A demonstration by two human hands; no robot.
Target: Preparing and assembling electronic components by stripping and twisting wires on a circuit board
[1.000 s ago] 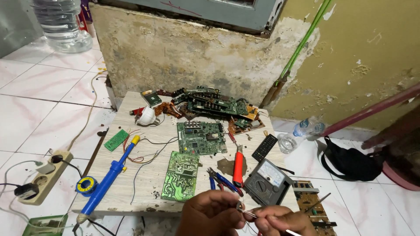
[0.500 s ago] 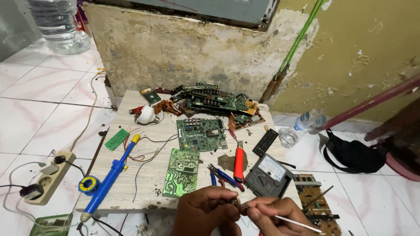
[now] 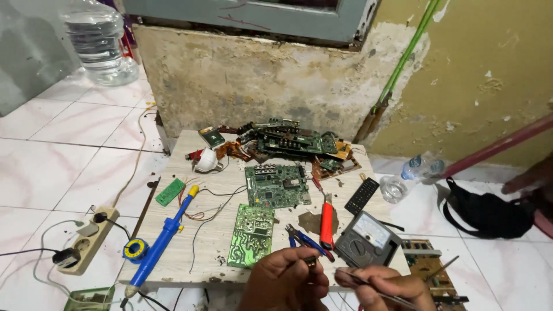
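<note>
At the bottom of the view, my left hand (image 3: 286,280) pinches a small dark component (image 3: 311,262) between its fingertips. My right hand (image 3: 385,289) grips thin metal tweezers (image 3: 368,284) whose tips point left toward that component. Both hands hover over the near edge of a low wooden board (image 3: 173,233). Just beyond my fingers lie blue-handled pliers (image 3: 307,238), a red-handled screwdriver (image 3: 326,221) and a grey analogue multimeter (image 3: 367,238).
Green circuit boards (image 3: 276,185) (image 3: 252,235) lie mid-board, a heap of boards (image 3: 288,139) at the back. A blue soldering tool (image 3: 161,243) and solder reel (image 3: 136,250) sit left, a power strip (image 3: 86,241) on the tiles. Remote (image 3: 362,196), crushed bottle (image 3: 410,174), black bag (image 3: 489,211) lie right.
Both hands have risen into view from the bottom edge and the camera has shifted slightly. The tweezers now point at the component in my left fingers.
</note>
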